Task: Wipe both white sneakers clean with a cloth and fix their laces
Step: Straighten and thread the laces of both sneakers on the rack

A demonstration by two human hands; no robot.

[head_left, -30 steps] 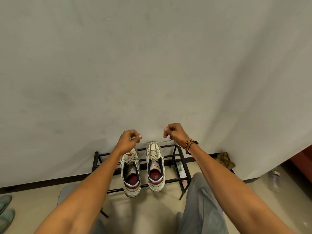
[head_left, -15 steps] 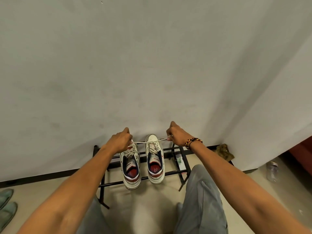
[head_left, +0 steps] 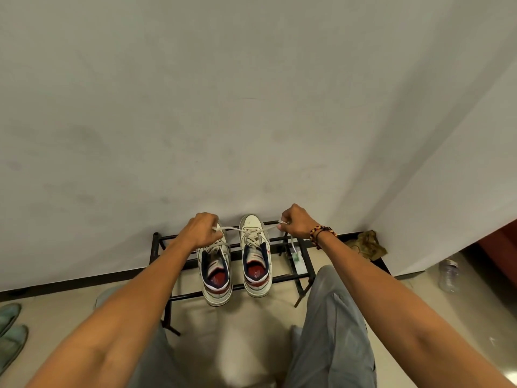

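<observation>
Both white sneakers sit side by side on a black metal shoe rack (head_left: 300, 246) low in the middle of the frame, toes pointing at the wall (head_left: 195, 107). The right sneaker (head_left: 255, 257) is the one getting attention: its lace (head_left: 246, 228) runs taut out to both sides just above the toe. The left hand (head_left: 200, 229) is curled into a loose fist over the front of the left sneaker (head_left: 216, 273), fingers tucked around one lace end. The right hand (head_left: 296, 222) sits right of the shoes, thumb and forefinger pinching the other lace end, the rest of the fingers curled in. There's a beaded bracelet (head_left: 321, 233) on that wrist.

A loose bit of lace hangs down below the right hand toward the rack's side bar. A crumpled olive-brown cloth (head_left: 366, 245) lies on the far right end of the rack, well apart from the shoes. A plastic bottle (head_left: 449, 275) stands on the floor at the right edge, and a pair of greenish shoes (head_left: 9, 331) peeks in at the lower left. Grey trouser legs fill the bottom of the frame.
</observation>
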